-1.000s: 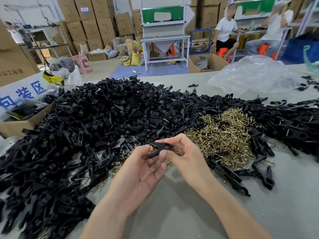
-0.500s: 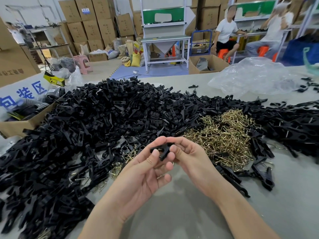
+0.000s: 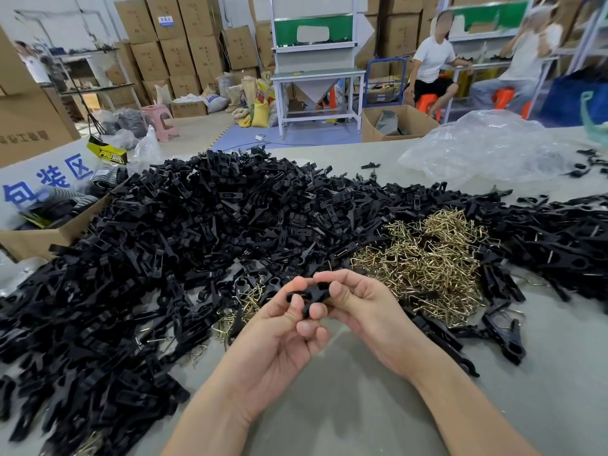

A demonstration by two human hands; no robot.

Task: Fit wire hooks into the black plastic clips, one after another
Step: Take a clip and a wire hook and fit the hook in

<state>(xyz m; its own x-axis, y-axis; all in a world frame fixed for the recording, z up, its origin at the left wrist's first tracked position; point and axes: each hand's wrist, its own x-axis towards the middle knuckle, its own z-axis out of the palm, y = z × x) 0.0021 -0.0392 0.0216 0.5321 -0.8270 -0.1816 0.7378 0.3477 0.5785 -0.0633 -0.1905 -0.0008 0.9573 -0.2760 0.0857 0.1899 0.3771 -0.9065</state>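
Clip heap (image 3: 197, 232) left of hook pile (image 3: 427, 258), on table (image 3: 362, 406)

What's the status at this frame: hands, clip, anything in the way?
Left hand and right hand both pinch one black clip. Hook seated in it: cannot tell. Wire hook pile just right of the hands; nothing in the way.

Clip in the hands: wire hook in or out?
Cannot tell. The left hand and right hand pinch the black clip; no brass wire shows on it, but the hands hide much of it.
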